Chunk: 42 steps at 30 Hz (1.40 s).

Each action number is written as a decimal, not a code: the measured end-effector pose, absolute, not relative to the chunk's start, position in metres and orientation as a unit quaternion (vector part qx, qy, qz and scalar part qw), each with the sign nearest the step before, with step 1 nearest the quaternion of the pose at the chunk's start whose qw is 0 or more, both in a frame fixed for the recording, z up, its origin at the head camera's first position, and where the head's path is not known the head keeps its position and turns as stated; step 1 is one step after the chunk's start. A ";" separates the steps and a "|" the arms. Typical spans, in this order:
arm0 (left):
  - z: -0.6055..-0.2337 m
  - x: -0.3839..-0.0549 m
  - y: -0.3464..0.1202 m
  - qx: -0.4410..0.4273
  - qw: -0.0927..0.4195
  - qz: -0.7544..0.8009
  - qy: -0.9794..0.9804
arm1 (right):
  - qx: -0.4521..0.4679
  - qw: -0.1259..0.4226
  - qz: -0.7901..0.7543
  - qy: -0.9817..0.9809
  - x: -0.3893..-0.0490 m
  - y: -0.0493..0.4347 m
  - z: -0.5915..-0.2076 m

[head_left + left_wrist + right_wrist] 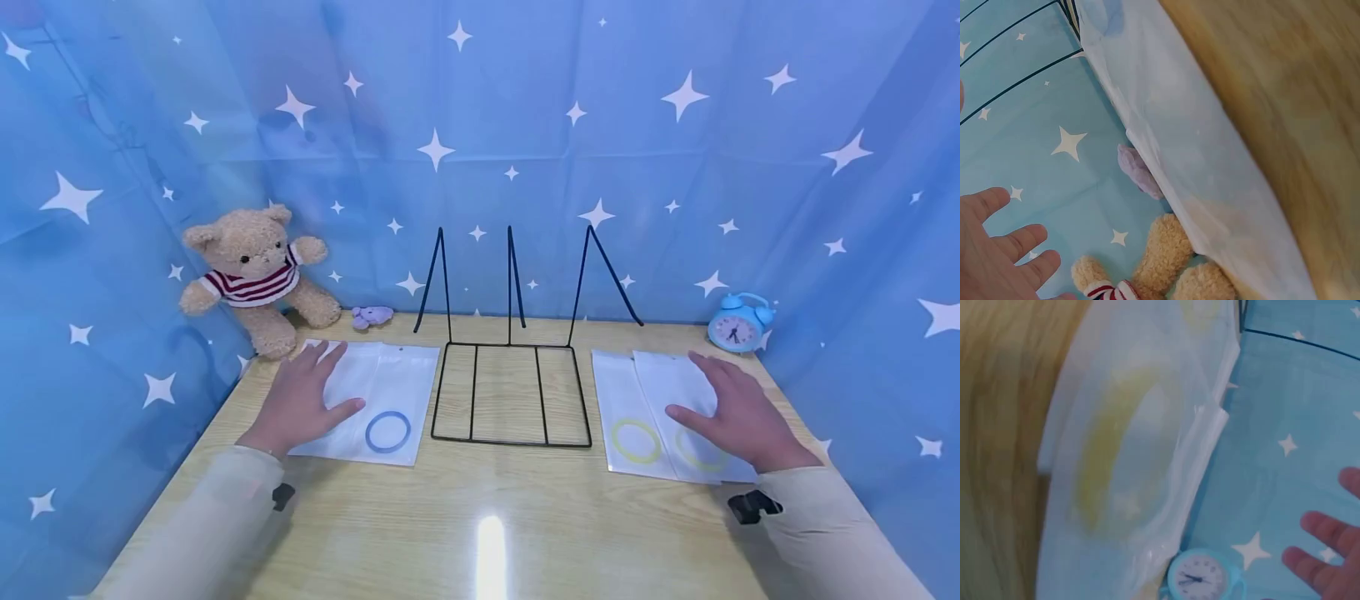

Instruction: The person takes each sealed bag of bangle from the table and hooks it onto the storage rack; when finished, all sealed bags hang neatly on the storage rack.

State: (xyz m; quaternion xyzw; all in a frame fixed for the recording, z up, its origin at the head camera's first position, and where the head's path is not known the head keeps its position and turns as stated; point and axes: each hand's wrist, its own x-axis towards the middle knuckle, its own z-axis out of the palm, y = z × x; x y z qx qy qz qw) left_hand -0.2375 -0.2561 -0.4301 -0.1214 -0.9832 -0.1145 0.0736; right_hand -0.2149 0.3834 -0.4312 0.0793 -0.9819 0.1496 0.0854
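My left hand [302, 404], fingers spread and nothing in its grasp, hovers over white translucent bags [408, 375] on the left of the table. A blue ring [387, 414] shows through the rightmost of these. On the other side, my right hand [738, 412] is likewise spread and holds nothing, over a second overlapping pair of white bags [611, 379]. Each of that pair has a yellow ring [636, 458] in it, one partly beneath the hand. Between the two groups stands a black wire rack [512, 442] with a gridded base and three bent uprights at the back.
A teddy bear [258, 267] in a striped shirt sits at the back left beside a small purple toy [372, 317]. At the back right is a blue alarm clock [735, 327]. Starred blue curtains [525, 108] enclose the wooden table [420, 533] behind and at the sides.
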 end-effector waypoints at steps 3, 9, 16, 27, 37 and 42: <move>-0.434 -0.240 -0.255 -0.121 0.073 -0.126 -0.982 | 0.077 0.076 0.168 -0.980 -0.217 0.381 -0.434; -0.443 -0.246 -0.251 -0.121 0.078 -0.155 -0.977 | 0.056 0.062 0.185 -0.979 -0.220 0.381 -0.442; -0.448 -0.247 -0.245 -0.113 0.078 -0.178 -0.975 | 0.049 0.071 0.216 -0.973 -0.218 0.381 -0.444; -0.454 -0.253 -0.236 -0.105 0.074 -0.219 -0.967 | 0.032 0.064 0.273 -0.959 -0.215 0.386 -0.449; -0.455 -0.257 -0.220 -0.110 0.067 -0.283 -0.950 | -0.003 0.034 0.299 -0.954 -0.212 0.398 -0.442; -0.455 -0.255 -0.211 -0.110 0.054 -0.301 -0.946 | 0.000 0.031 0.295 -0.955 -0.209 0.404 -0.443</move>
